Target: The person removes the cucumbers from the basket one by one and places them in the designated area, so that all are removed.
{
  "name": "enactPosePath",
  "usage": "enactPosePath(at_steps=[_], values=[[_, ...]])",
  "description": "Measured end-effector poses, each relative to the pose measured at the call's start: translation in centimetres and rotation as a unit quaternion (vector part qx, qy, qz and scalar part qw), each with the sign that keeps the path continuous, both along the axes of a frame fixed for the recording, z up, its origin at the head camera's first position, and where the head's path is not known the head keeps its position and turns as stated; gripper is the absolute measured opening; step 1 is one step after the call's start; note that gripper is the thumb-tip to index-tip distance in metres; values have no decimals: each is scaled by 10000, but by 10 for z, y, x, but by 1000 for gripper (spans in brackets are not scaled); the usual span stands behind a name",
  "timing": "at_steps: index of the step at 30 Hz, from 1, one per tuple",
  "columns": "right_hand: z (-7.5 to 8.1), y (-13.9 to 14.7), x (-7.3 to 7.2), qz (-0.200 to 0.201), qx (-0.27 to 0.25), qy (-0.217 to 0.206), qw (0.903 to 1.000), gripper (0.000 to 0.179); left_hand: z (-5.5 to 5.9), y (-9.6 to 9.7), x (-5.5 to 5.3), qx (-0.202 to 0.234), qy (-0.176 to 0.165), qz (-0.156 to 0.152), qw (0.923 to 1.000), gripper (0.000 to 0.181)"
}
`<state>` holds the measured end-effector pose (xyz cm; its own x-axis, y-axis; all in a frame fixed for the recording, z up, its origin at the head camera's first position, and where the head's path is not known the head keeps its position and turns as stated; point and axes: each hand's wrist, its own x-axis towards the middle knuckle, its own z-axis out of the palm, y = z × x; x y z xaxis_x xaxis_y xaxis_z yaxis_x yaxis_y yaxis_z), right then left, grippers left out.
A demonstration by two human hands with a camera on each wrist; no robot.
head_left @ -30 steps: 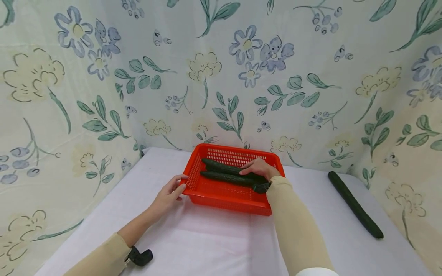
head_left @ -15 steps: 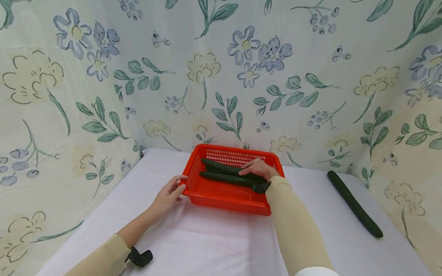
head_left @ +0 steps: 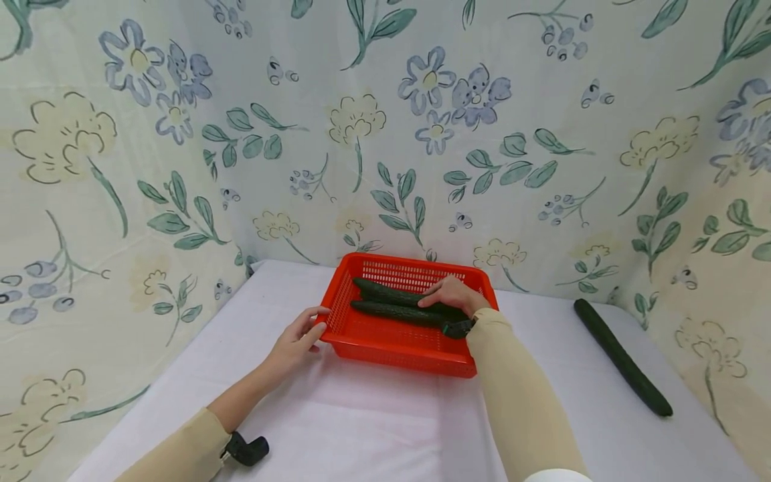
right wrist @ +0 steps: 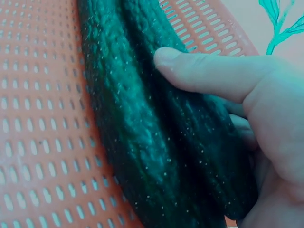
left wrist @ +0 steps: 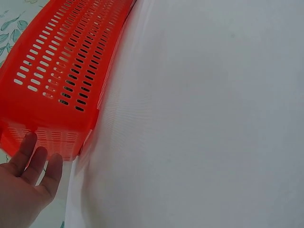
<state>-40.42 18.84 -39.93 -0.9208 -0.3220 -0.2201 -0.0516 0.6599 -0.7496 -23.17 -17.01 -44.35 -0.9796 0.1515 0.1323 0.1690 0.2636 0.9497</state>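
Observation:
A red plastic basket (head_left: 391,358) with slotted walls stands on the white-covered table, with two dark green cucumbers lying side by side in it. My right hand (head_left: 453,294) grips the back cucumber (head_left: 385,292) near its right end. The right wrist view shows the thumb along one side of that cucumber (right wrist: 204,137) and the fingers partly hidden behind it. Right alongside lies the front cucumber (head_left: 388,310), outside the grip. At the basket's left end, my left hand (head_left: 296,337) holds the rim by thumb and fingers; in the left wrist view several fingertips (left wrist: 29,138) meet the outer end wall.
A third cucumber (head_left: 623,358) lies slantwise on the white tablecloth (head_left: 361,428) at the right, near the table's edge. Behind the basket and on both sides hangs a floral curtain (head_left: 385,134). A black wrist device (head_left: 247,450) sits beside the left cuff.

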Motion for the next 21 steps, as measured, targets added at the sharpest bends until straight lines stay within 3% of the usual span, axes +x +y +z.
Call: enactPosePath(at_steps=[11,21], values=[[10,-2,-1,145,-127,-53,9998,30,1,0,-2,-53,262,-26,9996,39],[20,-3,3,-210,-313,54,9993,32,0,0,-1,-72,105,21,9999,39]])
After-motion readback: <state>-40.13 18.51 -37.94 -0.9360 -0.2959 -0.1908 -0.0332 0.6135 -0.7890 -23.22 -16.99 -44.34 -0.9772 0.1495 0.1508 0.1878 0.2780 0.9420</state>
